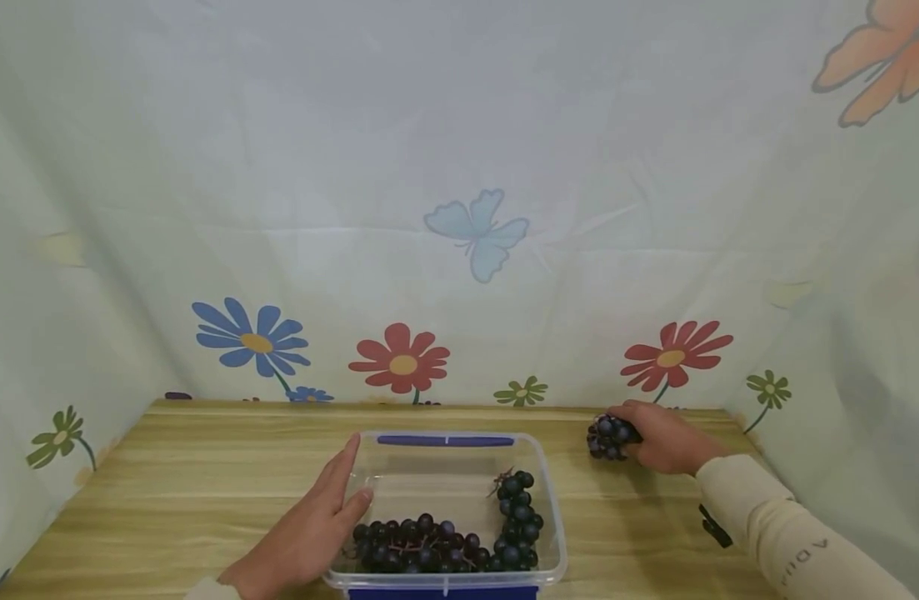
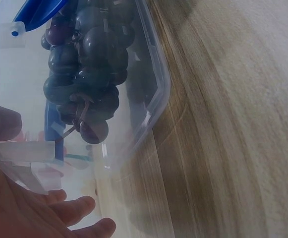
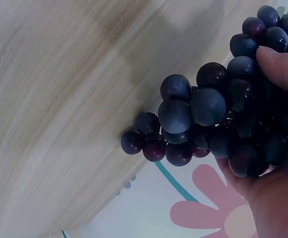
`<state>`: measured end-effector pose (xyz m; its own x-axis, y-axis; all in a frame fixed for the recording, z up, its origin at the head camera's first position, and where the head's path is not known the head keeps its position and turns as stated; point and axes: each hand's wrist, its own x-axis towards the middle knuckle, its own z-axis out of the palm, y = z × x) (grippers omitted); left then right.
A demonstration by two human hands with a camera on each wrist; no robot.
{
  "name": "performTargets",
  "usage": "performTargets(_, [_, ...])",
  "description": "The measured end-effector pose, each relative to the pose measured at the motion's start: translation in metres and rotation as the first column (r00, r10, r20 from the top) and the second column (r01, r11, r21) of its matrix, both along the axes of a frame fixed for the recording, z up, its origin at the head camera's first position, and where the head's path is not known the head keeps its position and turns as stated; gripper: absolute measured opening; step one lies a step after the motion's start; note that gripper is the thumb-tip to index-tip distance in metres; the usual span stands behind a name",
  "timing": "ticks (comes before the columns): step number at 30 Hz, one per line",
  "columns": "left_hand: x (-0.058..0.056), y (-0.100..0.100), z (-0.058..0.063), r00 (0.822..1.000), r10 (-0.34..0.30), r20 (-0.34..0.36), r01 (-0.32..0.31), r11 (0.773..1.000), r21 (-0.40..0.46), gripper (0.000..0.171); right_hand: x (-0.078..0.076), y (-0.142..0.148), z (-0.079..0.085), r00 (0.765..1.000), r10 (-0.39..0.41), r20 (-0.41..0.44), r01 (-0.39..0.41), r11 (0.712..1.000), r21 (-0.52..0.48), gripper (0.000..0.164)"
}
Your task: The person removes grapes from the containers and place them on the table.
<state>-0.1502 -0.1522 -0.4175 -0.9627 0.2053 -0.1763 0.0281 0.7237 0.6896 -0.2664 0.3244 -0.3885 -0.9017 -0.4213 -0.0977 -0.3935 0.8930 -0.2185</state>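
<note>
A clear plastic box (image 1: 444,578) with blue latches stands on the wooden table. Dark grape bunches lie inside it, one along the near side (image 1: 410,546) and another up the right side (image 1: 517,517). My left hand (image 1: 312,525) holds the box's left wall, thumb over the rim and fingers outside; in the left wrist view the fingers (image 2: 74,210) look fairly straight. Out to the right of the box, my right hand (image 1: 665,437) grips another bunch of dark grapes (image 3: 208,114) near the table's back. Part of that bunch is hidden by the hand.
The wooden table (image 1: 227,467) ends at a pale cloth backdrop (image 1: 339,167) printed with flowers and butterflies, which also rises on both sides. A small black item (image 1: 714,527) shows by the right sleeve.
</note>
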Motion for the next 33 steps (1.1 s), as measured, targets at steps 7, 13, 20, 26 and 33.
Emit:
performTargets(7, [0.0, 0.0, -0.001, 1.0, 0.009, -0.002, -0.009, 1.0, -0.007, 0.085, 0.0, -0.003, -0.006, 1.0, -0.007, -0.009, 0.006, 1.0, -0.019, 0.051])
performTargets(13, [0.0, 0.0, -0.001, 1.0, 0.006, -0.002, -0.006, 1.0, -0.001, 0.085, 0.0, -0.004, -0.012, 1.0, -0.018, -0.007, 0.018, 1.0, -0.018, 0.051])
performTargets(20, [0.0, 0.0, -0.001, 1.0, 0.0, -0.014, 0.0, 1.0, -0.002, 0.084, 0.0, -0.008, -0.014, 0.999, -0.022, -0.032, 0.021, 0.999, -0.029, 0.051])
performTargets(26, [0.001, 0.0, -0.001, 1.0, 0.001, -0.012, -0.001, 1.0, 0.002, 0.085, 0.0, -0.009, -0.018, 0.998, 0.005, -0.066, -0.006, 1.0, -0.012, 0.055])
performTargets(33, [0.002, 0.001, -0.001, 1.0, 0.008, -0.009, -0.008, 1.0, -0.005, 0.085, 0.003, -0.009, -0.025, 0.981, 0.063, -0.182, -0.051, 0.996, 0.072, 0.046])
